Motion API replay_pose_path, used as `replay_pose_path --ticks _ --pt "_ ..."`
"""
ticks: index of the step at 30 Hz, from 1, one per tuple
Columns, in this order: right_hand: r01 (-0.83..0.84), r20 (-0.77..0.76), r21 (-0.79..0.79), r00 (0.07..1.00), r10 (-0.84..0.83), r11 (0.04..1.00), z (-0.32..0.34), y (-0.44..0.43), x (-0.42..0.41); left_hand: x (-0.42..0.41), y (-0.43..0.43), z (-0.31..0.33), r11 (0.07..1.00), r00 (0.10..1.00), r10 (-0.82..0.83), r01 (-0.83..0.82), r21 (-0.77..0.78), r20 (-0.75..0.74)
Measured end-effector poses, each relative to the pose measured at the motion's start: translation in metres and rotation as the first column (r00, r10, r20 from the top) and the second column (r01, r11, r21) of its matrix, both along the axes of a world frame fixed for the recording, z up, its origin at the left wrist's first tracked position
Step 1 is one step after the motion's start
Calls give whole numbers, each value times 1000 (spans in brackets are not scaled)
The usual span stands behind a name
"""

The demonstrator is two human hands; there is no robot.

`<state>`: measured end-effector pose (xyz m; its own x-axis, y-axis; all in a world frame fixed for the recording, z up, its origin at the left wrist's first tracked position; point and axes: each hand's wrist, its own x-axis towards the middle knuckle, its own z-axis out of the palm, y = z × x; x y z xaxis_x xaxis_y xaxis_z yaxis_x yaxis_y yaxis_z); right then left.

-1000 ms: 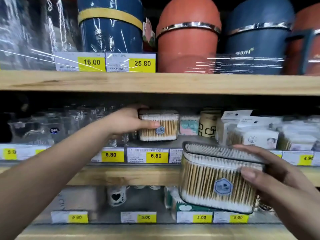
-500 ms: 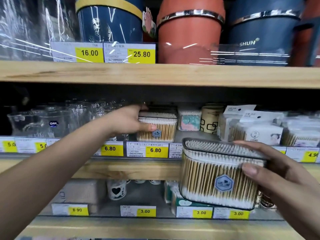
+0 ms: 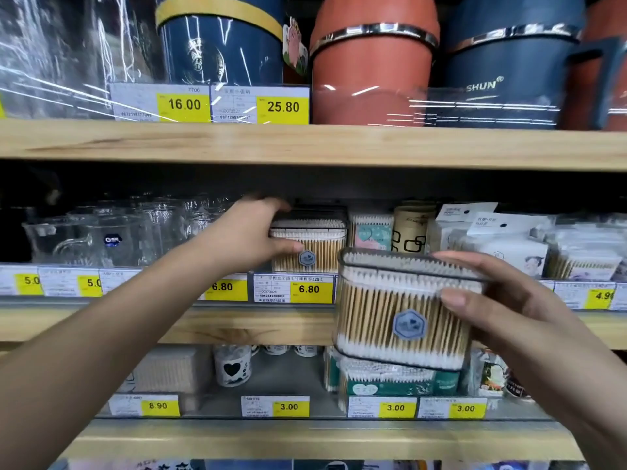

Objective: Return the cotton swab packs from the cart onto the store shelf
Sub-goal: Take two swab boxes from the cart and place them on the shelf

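The far pack (image 3: 310, 245), a clear box of wooden-stemmed cotton swabs with a blue hexagon sticker, stands upright on the middle shelf (image 3: 237, 325), just behind a 6.80 tag (image 3: 310, 289). The left hand (image 3: 244, 235) grips its left end: the thumb lies across the front face and the fingers curl over the lid. Whether the box's base rests fully on the shelf cannot be told.

The near pack (image 3: 403, 313), the same kind of box, is in the air in front of the shelf's edge, to the right of the far pack and lower in view, tilted slightly. The right hand (image 3: 502, 300) holds its right end, thumb pressed on the front face and fingers laid along the lid, close together.

Beside the far pack on the right stand smaller swab boxes (image 3: 371, 232) and white bagged packs (image 3: 509, 245); on the left, glass mugs (image 3: 101, 237). The shelf above carries blue and terracotta jugs (image 3: 373, 62) behind 16.00 and 25.80 tags. The shelf below holds a heart mug (image 3: 232, 366) and green swab boxes (image 3: 390, 381).
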<state>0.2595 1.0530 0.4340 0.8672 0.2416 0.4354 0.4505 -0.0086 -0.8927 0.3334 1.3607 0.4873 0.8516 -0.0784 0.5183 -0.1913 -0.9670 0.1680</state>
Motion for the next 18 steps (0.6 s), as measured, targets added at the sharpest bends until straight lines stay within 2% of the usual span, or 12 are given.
replay_pose_path --ticks 2,5,9,14,18 --pt "7 35 13 999 -8 1000 7 7 7 -12 4 4 998 998 -35 37 -51 50" --pt "2 58 43 998 -5 999 19 21 19 -34 15 6 971 992 -92 108 -212 84" --pt "-28 61 35 998 26 999 34 41 38 -63 30 4 933 981 -108 156 -323 163" --pt "-93 18 60 996 92 994 42 63 62 -89 42 -5 855 964 -189 255 -452 188" --pt "-110 4 54 994 110 992 47 76 78 -101 47 -12 801 963 -188 263 -538 191"
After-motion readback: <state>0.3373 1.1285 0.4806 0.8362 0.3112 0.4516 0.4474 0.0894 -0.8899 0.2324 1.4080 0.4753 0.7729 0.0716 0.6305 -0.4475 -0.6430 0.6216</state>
